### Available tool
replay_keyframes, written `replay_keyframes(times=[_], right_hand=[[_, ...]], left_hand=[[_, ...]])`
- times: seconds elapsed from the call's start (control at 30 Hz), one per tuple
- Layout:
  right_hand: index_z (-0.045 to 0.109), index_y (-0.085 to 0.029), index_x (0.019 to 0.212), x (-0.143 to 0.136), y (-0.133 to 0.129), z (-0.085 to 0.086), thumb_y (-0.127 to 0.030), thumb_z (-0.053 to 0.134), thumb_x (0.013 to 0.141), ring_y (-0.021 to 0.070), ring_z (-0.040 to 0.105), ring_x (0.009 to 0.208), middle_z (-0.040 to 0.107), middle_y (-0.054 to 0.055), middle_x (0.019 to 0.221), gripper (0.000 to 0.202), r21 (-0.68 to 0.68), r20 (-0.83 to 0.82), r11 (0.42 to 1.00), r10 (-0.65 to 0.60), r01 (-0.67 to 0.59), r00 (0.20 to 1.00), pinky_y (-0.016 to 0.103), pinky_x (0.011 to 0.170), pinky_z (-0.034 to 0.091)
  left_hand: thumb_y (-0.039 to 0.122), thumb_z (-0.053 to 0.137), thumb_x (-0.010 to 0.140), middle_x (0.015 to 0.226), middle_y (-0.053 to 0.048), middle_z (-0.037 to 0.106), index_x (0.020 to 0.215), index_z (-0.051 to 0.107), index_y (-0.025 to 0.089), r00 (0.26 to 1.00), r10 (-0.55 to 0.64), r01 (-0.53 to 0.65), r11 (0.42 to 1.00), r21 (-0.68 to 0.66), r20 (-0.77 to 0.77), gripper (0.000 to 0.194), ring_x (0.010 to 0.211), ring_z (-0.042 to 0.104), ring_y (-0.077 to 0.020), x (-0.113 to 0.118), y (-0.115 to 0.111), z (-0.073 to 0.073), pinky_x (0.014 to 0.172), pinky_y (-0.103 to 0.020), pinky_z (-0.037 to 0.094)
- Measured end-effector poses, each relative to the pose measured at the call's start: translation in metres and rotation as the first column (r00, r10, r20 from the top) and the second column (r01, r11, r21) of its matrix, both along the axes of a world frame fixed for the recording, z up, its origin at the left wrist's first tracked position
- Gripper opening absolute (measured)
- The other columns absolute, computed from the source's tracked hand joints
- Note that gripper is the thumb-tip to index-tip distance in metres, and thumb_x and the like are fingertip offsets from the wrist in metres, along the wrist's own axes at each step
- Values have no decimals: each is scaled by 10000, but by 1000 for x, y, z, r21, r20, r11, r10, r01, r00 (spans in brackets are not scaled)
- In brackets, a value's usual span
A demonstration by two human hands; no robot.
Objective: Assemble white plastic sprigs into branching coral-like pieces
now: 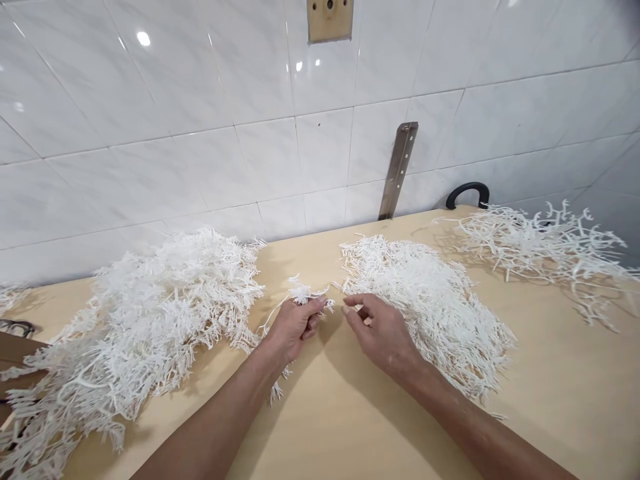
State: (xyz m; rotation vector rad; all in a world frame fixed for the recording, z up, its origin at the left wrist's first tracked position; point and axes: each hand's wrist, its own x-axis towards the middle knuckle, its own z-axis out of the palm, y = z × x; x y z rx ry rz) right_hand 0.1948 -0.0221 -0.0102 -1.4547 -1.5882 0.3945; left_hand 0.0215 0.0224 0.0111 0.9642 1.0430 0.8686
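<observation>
Two bare forearms reach forward over a pale, wood-coloured tabletop (pixel 320 440). At the left edge sits a brown, flat-sided object (pixel 20 357), partly covered by the fringe of a large, loose heap of white, feathery, branching strands (pixel 175 300). That heap spreads from the near left corner back toward the wall.

Between the heaps, the person's left hand (pixel 297 327) is closed, thumb pressed over curled fingers, on a small white sprig with thin stems and frilled tips (pixel 301 292). The sprig sticks out above and beside the fist, just over the table. The right hand (pixel 377 330) is just beside it, thumb and forefinger bent toward each other; whether anything fine is pinched there cannot be told.

Right of the hands lies a denser mound of short white strands (pixel 440 307). Farther right and back is a sparse tangle of bare white forked stems (pixel 545 240), near a black, curved, handle-like piece (pixel 469 191). Behind, a perforated grey metal strip (pixel 399 170) leans slightly at the white, marbled tile wall (pixel 200 167), below a beige rectangular plate (pixel 330 23).
</observation>
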Motion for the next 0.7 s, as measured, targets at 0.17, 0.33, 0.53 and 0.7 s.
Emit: replay_keyframes(times=[0.17,0.33,0.53,0.7], right_hand=[[686,-174,991,-13,-3,-5,-464,544,902,127,552,422,647,19,692,336,-199,-301,970,76,-141,951,271,432,467],[665,-186,858,-12,0,-6,-459,591,874,111,531,397,572,-32,589,284,-242,-393,963,14,-118,919,244,423,446],[661,-180,889,-15,0,-7,-452,601,860,108,538,426,603,-20,658,280,-277,-461,941,49,-196,886,244,431,469],[655,-174,906,-15,0,-8,-442,598,860,107,551,421,606,-19,660,277,-285,-457,946,7,-154,889,242,439,456]], left_hand=[[516,853,583,449,65,380,559,529,153,1000,-25,25,1000,18,-19,487,440,279,-45,4,-5,2,433,-226,134],[525,854,586,422,65,362,512,488,162,998,-31,33,999,25,-50,521,433,270,-45,5,-8,6,435,-233,132],[521,854,585,435,68,374,561,546,147,998,-43,44,999,22,-48,485,435,267,-44,4,-8,5,436,-233,126],[522,848,591,444,68,381,583,557,146,999,-44,45,999,24,-28,476,439,270,-46,4,-7,3,437,-234,126]])
